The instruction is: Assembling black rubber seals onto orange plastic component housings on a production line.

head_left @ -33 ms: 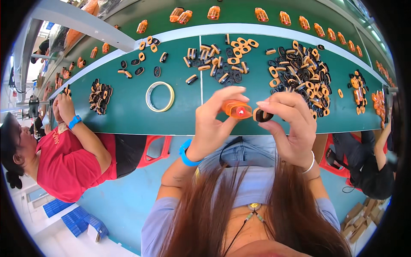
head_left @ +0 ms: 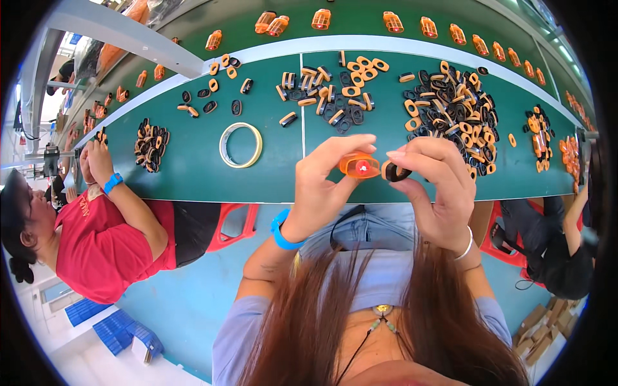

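My left hand (head_left: 322,183) grips a translucent orange plastic housing (head_left: 359,166), its end with a red spot turned toward me. Across from it, my right hand (head_left: 441,186) pinches a black and orange oval ring (head_left: 394,171) between thumb and fingers. A small gap separates ring and housing, both held above the table's near edge. Past my right hand lies a large heap of similar black and orange rings (head_left: 450,106). A looser group of the same rings (head_left: 328,90) lies beyond my left hand.
A roll of tape (head_left: 241,145) rests on the green table (head_left: 193,183) to the left. Orange housings (head_left: 322,19) stand spaced along the green strip behind the pale rail (head_left: 360,44). A person in red (head_left: 109,241) works at left; another in black (head_left: 547,244) sits at right.
Barely anything differs. My left hand and the housing have shifted very slightly; the ring in my right hand is tilted a touch differently.
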`<state>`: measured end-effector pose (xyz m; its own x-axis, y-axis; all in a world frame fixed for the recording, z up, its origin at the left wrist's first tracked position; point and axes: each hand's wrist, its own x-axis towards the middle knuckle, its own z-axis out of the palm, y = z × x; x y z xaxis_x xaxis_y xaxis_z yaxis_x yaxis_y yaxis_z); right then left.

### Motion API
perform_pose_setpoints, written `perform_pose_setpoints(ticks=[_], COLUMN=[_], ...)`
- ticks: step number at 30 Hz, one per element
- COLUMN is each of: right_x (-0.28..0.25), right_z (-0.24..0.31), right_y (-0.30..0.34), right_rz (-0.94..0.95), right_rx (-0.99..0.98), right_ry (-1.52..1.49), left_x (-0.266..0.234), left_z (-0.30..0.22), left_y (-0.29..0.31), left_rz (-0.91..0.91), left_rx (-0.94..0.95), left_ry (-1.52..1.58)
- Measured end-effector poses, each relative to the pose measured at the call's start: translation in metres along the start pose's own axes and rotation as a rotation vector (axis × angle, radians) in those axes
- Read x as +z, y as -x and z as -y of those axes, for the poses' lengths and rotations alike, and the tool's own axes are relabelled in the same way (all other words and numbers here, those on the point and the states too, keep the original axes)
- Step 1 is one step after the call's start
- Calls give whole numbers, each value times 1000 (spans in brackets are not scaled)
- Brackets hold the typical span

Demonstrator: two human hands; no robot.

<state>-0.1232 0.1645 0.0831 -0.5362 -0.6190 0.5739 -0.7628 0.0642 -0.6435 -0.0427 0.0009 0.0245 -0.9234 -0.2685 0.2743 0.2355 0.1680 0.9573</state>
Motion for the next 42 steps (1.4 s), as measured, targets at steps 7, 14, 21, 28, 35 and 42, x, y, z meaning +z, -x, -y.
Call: perform_pose_setpoints(ticks=[7, 14, 21, 28, 35, 42], right_x=[4, 9, 11, 9, -3, -15], right_z=[-6, -8, -10, -9, -6, 2], right_y=[4, 7, 6, 4, 8, 11], right_rz=[8, 21, 10, 23, 87, 19], right_rx=[-81, -105, -108, -101, 8, -34], right_ry=[49, 96, 73, 52, 45, 58], left_x=[7, 17, 18, 18, 13, 22], left_z=[4, -1, -3, -8, -10, -21], left_y=[-1, -3, -2, 0, 1, 5], left_rz=[-19, -60, -60, 0, 128, 163], left_rx=[87, 113, 102, 55, 40, 92], left_ry=[-100, -171, -204, -178, -177, -159])
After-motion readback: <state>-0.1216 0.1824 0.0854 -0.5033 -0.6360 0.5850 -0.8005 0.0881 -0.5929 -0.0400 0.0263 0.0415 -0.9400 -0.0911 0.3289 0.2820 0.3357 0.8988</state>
